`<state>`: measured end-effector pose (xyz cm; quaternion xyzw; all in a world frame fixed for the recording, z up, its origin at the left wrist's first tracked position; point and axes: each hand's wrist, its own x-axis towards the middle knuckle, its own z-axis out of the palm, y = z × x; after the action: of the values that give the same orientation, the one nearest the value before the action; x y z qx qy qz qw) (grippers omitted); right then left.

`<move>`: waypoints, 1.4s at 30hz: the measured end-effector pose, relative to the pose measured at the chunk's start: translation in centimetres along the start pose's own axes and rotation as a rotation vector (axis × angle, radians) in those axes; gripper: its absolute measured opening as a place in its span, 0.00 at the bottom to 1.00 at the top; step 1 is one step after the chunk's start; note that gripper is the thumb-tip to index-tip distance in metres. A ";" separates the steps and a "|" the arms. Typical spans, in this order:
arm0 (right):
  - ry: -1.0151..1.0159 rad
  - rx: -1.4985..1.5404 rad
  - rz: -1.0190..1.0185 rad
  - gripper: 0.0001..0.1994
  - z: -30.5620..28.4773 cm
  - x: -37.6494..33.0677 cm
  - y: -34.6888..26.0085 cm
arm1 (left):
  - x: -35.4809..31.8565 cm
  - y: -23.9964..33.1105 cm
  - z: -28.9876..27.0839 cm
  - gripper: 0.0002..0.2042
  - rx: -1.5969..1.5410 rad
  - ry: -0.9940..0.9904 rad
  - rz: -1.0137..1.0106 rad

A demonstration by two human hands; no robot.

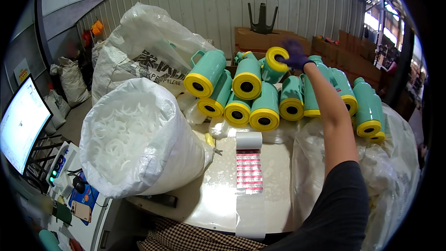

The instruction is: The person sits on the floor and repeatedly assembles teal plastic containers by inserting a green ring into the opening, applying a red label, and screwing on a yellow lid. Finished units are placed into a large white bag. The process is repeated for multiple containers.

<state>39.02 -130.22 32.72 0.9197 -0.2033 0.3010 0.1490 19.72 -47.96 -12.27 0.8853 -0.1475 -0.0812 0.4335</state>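
Purple-gloved, your right hand [293,56] has its fingers closed on the yellow-rimmed end of a teal flask shell [273,64] at the far side of the bench [211,195], atop the stacked shells [246,94]. Left hand's out of sight.

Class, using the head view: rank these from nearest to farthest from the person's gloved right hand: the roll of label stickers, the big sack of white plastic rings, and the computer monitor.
From the right hand:
1. Roll of label stickers, on the table just below the stacked flasks, centre.
2. Sack of white plastic rings, left of the roll.
3. Computer monitor, at the far left edge.
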 end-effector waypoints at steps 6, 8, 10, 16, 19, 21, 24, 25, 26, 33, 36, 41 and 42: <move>-0.574 0.626 -0.035 0.21 1.5 3.8 -10.3 | -0.1 -1.3 0.8 0.12 -0.067 0.028 -0.094; -1.338 0.956 0.030 0.17 1.4 0.9 -16.1 | -0.1 0.2 0.4 0.12 -0.116 0.024 -0.132; -1.431 0.839 0.071 0.17 3.8 -0.4 -17.7 | 0.3 2.6 -0.6 0.12 -0.123 0.044 -0.125; -0.126 0.865 0.031 0.29 12.5 3.3 -10.6 | -0.7 -2.7 1.3 0.14 0.006 0.002 -0.167; 0.281 0.557 0.034 0.32 11.5 5.7 -7.4 | -0.5 1.3 -0.3 0.13 -0.025 0.018 -0.104; 0.420 0.317 0.083 0.33 8.7 6.8 -5.9 | 0.6 3.8 -1.5 0.13 -0.054 -0.069 -0.278; -0.162 0.867 -0.079 0.28 6.7 3.9 -7.6 | 0.5 4.2 -1.1 0.13 -0.093 -0.060 -0.300; -0.366 0.787 -0.112 0.26 5.5 2.1 -9.5 | 0.2 4.1 -0.9 0.13 -0.098 -0.027 -0.273; -0.566 0.710 -0.152 0.24 3.7 0.0 -12.3 | 0.3 5.0 -1.3 0.14 -0.069 -0.022 -0.241; -1.127 0.685 -0.859 0.32 -4.8 -21.5 -27.4 | 1.0 1.9 -0.7 0.14 -0.156 -0.074 -0.188; -1.291 0.945 -1.256 0.28 -6.1 -28.1 -33.6 | 0.1 3.4 -2.0 0.13 -0.094 -0.116 -0.267; -1.169 1.134 -1.633 0.25 -8.8 -34.0 -48.0 | 1.4 8.0 -3.9 0.09 -0.285 -0.119 -0.300; -0.980 1.225 -1.622 0.25 -9.9 -35.1 -50.1 | 1.7 8.5 -4.0 0.14 -0.482 -0.065 -0.146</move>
<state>31.53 -72.59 11.27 0.7171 0.5996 -0.2290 -0.2717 20.85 -50.46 -3.15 0.7617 -0.0734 -0.1734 0.6200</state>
